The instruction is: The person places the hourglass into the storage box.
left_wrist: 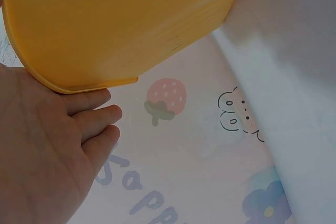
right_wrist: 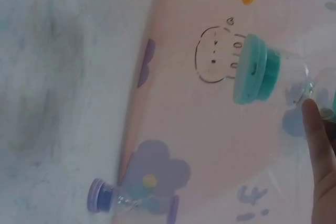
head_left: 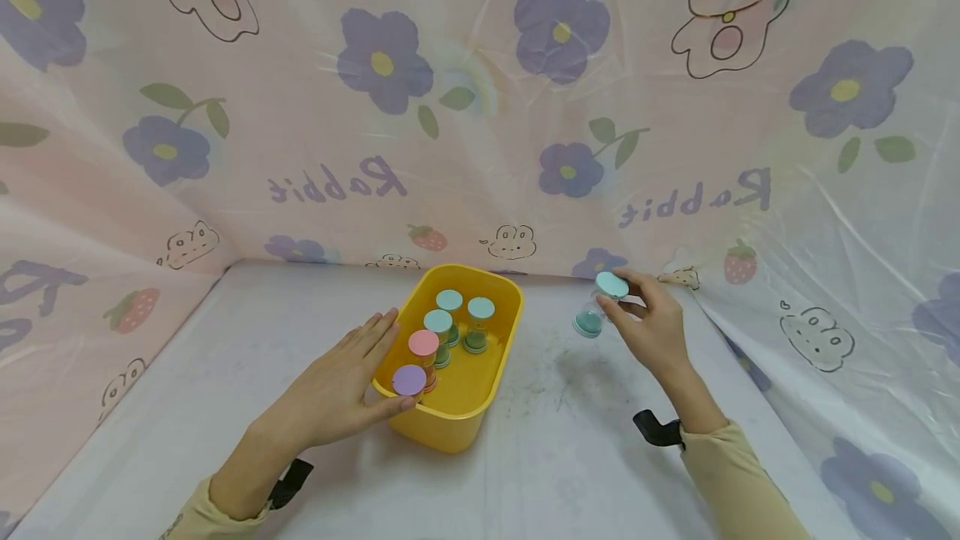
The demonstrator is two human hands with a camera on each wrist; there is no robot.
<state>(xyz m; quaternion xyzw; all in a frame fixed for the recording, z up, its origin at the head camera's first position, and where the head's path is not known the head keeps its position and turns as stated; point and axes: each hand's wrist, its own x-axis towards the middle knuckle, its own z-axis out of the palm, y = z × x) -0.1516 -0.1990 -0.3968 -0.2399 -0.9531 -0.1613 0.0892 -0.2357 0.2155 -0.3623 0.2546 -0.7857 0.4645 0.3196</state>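
- Our right hand [head_left: 651,325] pinched a teal-capped hourglass [head_left: 600,305] by its glass middle, fingers curled round it — lifted clear of the white table [head_left: 570,440], just right of the yellow tub [head_left: 491,394].
- Our left hand [head_left: 341,390] lay flat against the tub's left wall, fingers straight, gripping nothing.
- Inside the tub stood five hourglasses — three teal, one pink [head_left: 423,346], one purple [head_left: 409,380].
- A purple hourglass [right_wrist: 131,203] lay on its side in the right wrist view.
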